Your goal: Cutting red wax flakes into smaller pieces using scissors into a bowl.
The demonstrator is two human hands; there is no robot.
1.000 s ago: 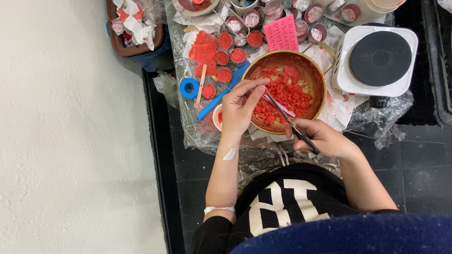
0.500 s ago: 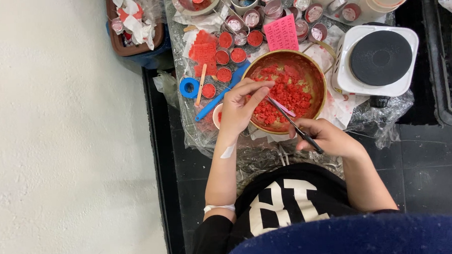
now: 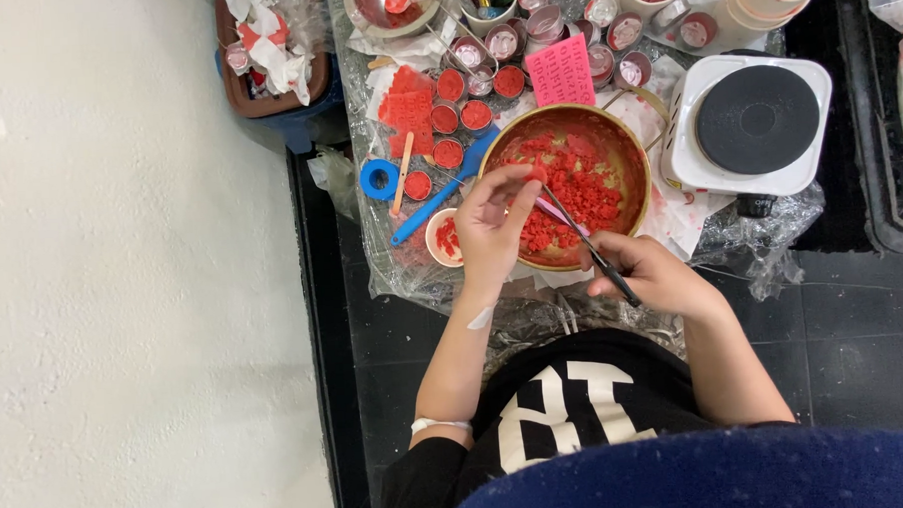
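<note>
A round metal bowl (image 3: 628, 143) full of red wax-like chunks (image 3: 579, 184) sits on a plastic-covered table. My left hand (image 3: 491, 228) hovers over the bowl's near left rim and pinches a small red piece (image 3: 537, 173) at its fingertips. My right hand (image 3: 652, 275) is at the bowl's near edge, closed around the dark handles of scissors (image 3: 586, 241) whose blades point up-left toward the pinched piece.
A small white cup (image 3: 441, 237) with red bits stands left of the bowl, beside a blue spatula (image 3: 439, 189) and a blue tape roll (image 3: 378, 178). Several small red-filled tins (image 3: 462, 113), a pink card (image 3: 563, 70) and a white hot plate (image 3: 752, 123) surround it.
My left hand's fingers have lifted slightly with the red piece and the scissor blades have shifted a little. Otherwise both hands stay at the bowl.
</note>
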